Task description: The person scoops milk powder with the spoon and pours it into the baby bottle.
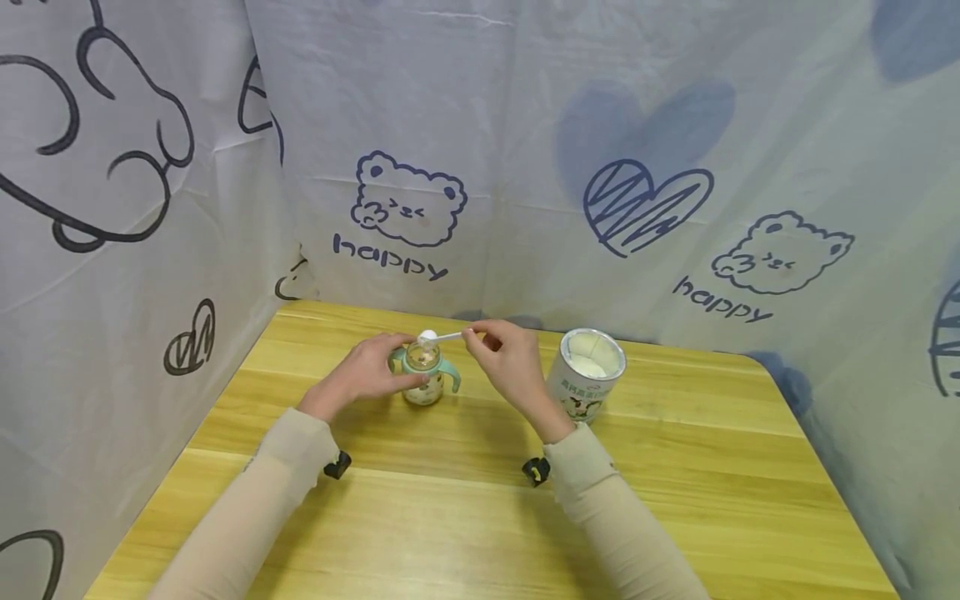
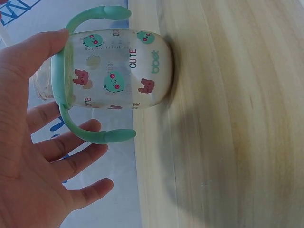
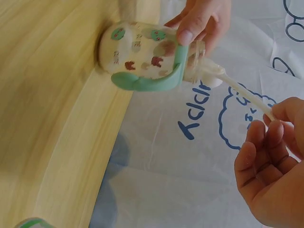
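Observation:
A clear baby bottle (image 1: pixel 424 385) with mint-green side handles stands upright and lidless on the wooden table, printed with small cartoon figures. My left hand (image 1: pixel 367 367) holds it around the green collar between thumb and forefinger; in the left wrist view the other fingers spread loosely beside a handle. Between thumb and fingertips, my right hand (image 1: pixel 510 360) pinches the end of a white scoop (image 1: pixel 448 337). The bowl of the scoop, with white powder in it, is right at the bottle's mouth (image 3: pixel 199 61). Pale contents show in the bottle's lower part.
To the right of my right hand stands an open can (image 1: pixel 592 367) with white powder inside. The wooden table (image 1: pixel 675 467) meets patterned cloth (image 1: pixel 510 167) hung behind it and at both sides.

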A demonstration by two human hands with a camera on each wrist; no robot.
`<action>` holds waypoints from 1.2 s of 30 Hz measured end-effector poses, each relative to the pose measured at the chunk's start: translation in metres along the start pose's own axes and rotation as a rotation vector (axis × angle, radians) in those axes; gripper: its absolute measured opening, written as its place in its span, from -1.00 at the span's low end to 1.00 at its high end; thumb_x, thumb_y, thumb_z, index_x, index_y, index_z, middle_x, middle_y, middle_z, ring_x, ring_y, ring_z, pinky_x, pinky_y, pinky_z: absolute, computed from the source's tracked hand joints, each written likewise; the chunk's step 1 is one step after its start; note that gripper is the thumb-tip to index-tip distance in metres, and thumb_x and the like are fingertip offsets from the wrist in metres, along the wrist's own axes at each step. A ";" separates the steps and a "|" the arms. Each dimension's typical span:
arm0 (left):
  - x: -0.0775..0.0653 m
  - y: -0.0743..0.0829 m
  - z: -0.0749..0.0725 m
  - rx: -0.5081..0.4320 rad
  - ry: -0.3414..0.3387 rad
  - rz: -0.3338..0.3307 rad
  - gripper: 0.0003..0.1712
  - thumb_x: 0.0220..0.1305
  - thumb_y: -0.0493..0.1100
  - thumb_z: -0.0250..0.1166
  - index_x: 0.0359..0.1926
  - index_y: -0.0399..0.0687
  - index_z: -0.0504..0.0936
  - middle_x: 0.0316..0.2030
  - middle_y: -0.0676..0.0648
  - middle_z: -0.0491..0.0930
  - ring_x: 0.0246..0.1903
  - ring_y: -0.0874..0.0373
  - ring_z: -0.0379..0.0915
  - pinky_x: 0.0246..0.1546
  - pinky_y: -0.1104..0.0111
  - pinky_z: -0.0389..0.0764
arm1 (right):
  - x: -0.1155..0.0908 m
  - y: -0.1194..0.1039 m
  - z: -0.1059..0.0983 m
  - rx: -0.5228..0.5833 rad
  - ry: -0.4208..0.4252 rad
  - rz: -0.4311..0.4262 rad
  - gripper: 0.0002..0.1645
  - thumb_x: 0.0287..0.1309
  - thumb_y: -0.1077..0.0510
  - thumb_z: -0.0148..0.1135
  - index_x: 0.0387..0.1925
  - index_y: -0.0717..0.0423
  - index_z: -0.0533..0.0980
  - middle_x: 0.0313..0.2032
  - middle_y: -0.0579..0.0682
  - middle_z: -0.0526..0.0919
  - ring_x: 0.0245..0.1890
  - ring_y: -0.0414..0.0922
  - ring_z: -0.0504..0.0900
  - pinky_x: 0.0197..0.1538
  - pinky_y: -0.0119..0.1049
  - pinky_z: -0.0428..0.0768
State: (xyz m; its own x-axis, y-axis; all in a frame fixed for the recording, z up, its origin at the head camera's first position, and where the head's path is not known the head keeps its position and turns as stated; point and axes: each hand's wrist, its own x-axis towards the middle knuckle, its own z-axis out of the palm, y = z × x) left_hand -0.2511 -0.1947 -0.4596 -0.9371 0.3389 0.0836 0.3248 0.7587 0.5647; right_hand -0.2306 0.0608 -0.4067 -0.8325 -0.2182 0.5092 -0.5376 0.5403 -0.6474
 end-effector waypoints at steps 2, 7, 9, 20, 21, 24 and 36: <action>0.000 0.000 0.000 0.001 -0.001 -0.002 -0.02 0.19 0.37 0.48 0.47 -0.07 0.47 0.31 -0.24 0.58 0.27 -0.22 0.53 0.31 -0.17 0.57 | 0.000 0.001 0.000 -0.037 -0.005 -0.047 -0.79 0.42 0.12 0.35 -0.13 0.16 0.79 -0.61 -0.04 0.59 -0.64 -0.21 0.35 -0.52 -0.42 0.31; 0.000 0.000 0.000 -0.004 -0.001 -0.005 -0.03 0.20 0.35 0.48 0.48 -0.05 0.47 0.30 -0.22 0.59 0.26 -0.20 0.54 0.31 -0.17 0.57 | -0.001 0.004 0.000 -0.107 -0.021 -0.151 -0.81 0.42 0.13 0.35 -0.15 0.13 0.79 -0.59 -0.06 0.54 -0.60 -0.21 0.34 -0.49 -0.42 0.29; -0.001 0.001 0.000 -0.004 0.000 -0.004 -0.03 0.20 0.35 0.49 0.48 -0.05 0.46 0.29 -0.22 0.60 0.25 -0.19 0.55 0.29 -0.17 0.59 | -0.002 0.005 0.000 -0.128 -0.022 -0.187 -0.83 0.42 0.13 0.35 -0.16 0.11 0.79 -0.57 -0.07 0.52 -0.59 -0.22 0.34 -0.50 -0.43 0.27; -0.002 0.001 0.000 0.002 0.002 0.004 -0.02 0.22 0.33 0.47 0.49 -0.10 0.45 0.28 -0.24 0.60 0.25 -0.19 0.55 0.29 -0.14 0.59 | -0.006 0.007 0.000 -0.209 -0.010 -0.403 -0.89 0.39 0.17 0.39 -0.17 0.11 0.75 -0.52 -0.07 0.53 -0.58 -0.25 0.38 -0.53 -0.48 0.33; -0.002 0.002 0.000 0.001 0.002 0.004 -0.01 0.22 0.34 0.47 0.49 -0.10 0.44 0.28 -0.24 0.60 0.25 -0.19 0.55 0.30 -0.14 0.59 | -0.007 0.007 0.000 -0.221 -0.012 -0.414 -0.89 0.39 0.17 0.39 -0.17 0.11 0.75 -0.52 -0.07 0.53 -0.58 -0.25 0.38 -0.53 -0.49 0.34; -0.002 0.002 0.000 -0.004 0.002 0.005 -0.01 0.22 0.35 0.47 0.49 -0.09 0.44 0.29 -0.24 0.60 0.25 -0.19 0.54 0.30 -0.14 0.58 | -0.007 0.010 0.000 -0.256 -0.011 -0.451 -0.90 0.38 0.17 0.39 -0.16 0.09 0.75 -0.52 -0.07 0.52 -0.59 -0.25 0.39 -0.54 -0.48 0.35; -0.003 0.001 -0.001 -0.001 -0.009 -0.002 0.00 0.24 0.35 0.45 0.51 -0.11 0.42 0.37 -0.27 0.54 0.32 -0.24 0.49 0.36 -0.16 0.53 | -0.009 0.013 0.001 -0.349 0.032 -0.584 -0.93 0.34 0.16 0.44 -0.18 0.02 0.75 -0.51 -0.08 0.58 -0.63 -0.23 0.44 -0.58 -0.40 0.43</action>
State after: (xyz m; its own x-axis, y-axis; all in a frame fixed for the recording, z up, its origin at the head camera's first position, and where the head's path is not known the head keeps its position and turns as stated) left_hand -0.2485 -0.1950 -0.4588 -0.9366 0.3422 0.0752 0.3227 0.7589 0.5657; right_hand -0.2297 0.0685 -0.4205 -0.4114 -0.5324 0.7398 -0.8185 0.5728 -0.0429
